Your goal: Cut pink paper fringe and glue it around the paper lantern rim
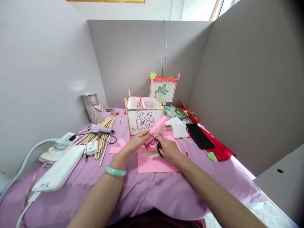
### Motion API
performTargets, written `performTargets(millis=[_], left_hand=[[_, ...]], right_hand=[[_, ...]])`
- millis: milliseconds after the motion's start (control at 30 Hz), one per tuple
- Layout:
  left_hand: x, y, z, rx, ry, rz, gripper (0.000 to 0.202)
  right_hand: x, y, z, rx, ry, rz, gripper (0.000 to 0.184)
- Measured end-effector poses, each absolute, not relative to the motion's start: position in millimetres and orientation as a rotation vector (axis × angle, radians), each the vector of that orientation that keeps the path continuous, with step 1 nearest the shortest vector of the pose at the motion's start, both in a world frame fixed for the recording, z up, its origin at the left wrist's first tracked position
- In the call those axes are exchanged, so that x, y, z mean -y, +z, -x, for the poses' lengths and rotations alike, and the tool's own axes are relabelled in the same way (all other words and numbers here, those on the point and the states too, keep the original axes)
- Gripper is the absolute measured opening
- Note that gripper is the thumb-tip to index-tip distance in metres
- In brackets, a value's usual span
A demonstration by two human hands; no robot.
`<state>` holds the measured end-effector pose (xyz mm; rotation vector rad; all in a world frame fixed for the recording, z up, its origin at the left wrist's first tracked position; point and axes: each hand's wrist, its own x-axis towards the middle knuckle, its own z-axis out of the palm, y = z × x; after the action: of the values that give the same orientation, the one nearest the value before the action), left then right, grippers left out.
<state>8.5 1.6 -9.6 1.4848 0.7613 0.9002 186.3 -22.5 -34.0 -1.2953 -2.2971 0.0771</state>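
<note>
Two bare forearms reach forward from the bottom edge over a table covered in a purple cloth [152, 193]. The left wrist wears a pale green bangle [115, 171].

The left hand [137, 142] is closed in a pinch around the lower end of a pink paper strip [156, 127], fingers curled in and thumb pressed on top. The strip slants up and to the right, and its upper edge looks cut into a fine fringe. The right hand [168, 148] is wrapped around a small pair of scissors [156, 145] with dark handles; its fingers are curled through and around the handles. The blades meet the strip just beside the left fingertips, though how far apart the blades are is too small to tell. Both hands hover just above a pink paper sheet [154, 163] lying flat on the cloth.

To the left lie a white power bank [60, 172], a power strip [55, 150] with a grey cable, a bundle of wooden sticks [102, 134] and a purple glue gun [101, 129] resting across them. To the right lie a black phone [199, 136] and red paper [219, 147].

Just behind the hands stands a square lantern [144, 118] of sticks and white paper, with a rabbit drawn on its front. Farther back is a second lantern [163, 89] with a green leaf drawing and red fringe. A glass jar [92, 107] in a knitted sleeve stands at the back left, against grey partition walls.
</note>
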Motion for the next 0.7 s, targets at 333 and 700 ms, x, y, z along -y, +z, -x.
performTargets(millis=[333, 700], left_hand=[[-1.0, -8.0, -7.4, -0.752, 0.907, -1.476, 0.023], [-0.2, -6.9, -7.4, -0.766, 0.906, -1.482, 0.024]], right_hand=[[19.1, -35.2, -186.6, 2.312, 0.045, 1.313, 0.030], [18.3, -35.1, -188.0, 2.296, 0.059, 1.291, 0.030]])
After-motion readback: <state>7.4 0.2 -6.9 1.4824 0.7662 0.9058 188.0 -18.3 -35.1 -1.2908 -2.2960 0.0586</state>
